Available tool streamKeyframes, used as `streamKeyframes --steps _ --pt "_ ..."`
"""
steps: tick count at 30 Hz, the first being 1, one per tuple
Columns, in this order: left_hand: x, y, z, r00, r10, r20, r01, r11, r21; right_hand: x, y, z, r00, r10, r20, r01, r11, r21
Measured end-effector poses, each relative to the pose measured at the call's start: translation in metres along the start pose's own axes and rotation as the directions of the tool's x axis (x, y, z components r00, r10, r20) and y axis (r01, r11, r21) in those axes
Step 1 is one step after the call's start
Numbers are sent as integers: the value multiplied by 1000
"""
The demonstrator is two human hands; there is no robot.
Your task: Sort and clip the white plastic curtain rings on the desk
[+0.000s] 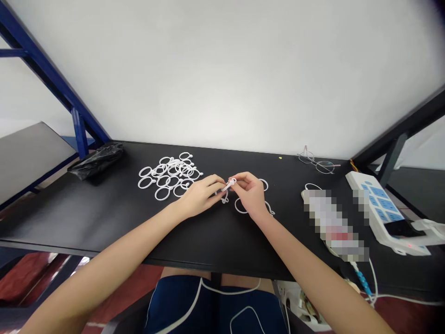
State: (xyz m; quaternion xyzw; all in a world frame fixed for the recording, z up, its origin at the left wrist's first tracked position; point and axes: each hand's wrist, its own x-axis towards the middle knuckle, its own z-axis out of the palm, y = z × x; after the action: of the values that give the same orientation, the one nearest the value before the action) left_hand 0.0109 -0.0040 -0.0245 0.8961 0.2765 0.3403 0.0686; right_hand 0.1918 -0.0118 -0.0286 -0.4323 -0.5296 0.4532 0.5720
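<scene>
Small white plastic ring (229,184) pinched between left hand (200,195) and right hand (251,192); likely light, springy; grip by rim.

This looks like a small assembly workshop: a plain black bench (104,218) against a bare white wall (222,69), blue steel framing (52,79) at the side, a heap of white plastic rings (170,176), and a power strip (378,204) with trailing cables.

matt black table (104,218), white rings (170,176) seemingly smooth plastic, crinkled glossy bag (95,162)
</scene>
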Motion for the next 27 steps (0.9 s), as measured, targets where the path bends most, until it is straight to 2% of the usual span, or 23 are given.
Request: streamKeyframes --steps 5,8,10,14,16,19,21,23,27 --pt "-2 -4 2 999 -16 -30 16 1000 -2 0 -3 2 1000 -12 -23 13 999 32" --pt "-2 -6 3 994 -9 -110 11 1000 21 0 -5 0 997 -14 -78 15 1000 10" --pt "-1 -6 4 981 -56 -188 58 998 4 0 -5 -1 996 -25 -90 23 999 -22" --pt "3 -4 3 914 -269 -303 228 960 -163 -1 -2 -1 997 -76 -28 71 989 -129" --pt "4 -3 2 876 -340 -343 267 933 -241 -2 -1 0 996 -89 -13 86 983 -162" --pt "4 -3 2 839 -384 -385 280 912 -299 -1 -2 1 996 -72 -61 63 989 -135" --pt "3 -3 2 843 -368 -393 270 920 -282 0 -2 1 990 -64 -125 53 994 -91" --pt "3 -5 2 866 -314 -390 244 945 -219 1 -3 0 977 -59 -204 52 998 -39" --pt "1 -12 1 907 -249 -340 213 967 -140 7 -5 -6 931 -26 -364 53 997 64"
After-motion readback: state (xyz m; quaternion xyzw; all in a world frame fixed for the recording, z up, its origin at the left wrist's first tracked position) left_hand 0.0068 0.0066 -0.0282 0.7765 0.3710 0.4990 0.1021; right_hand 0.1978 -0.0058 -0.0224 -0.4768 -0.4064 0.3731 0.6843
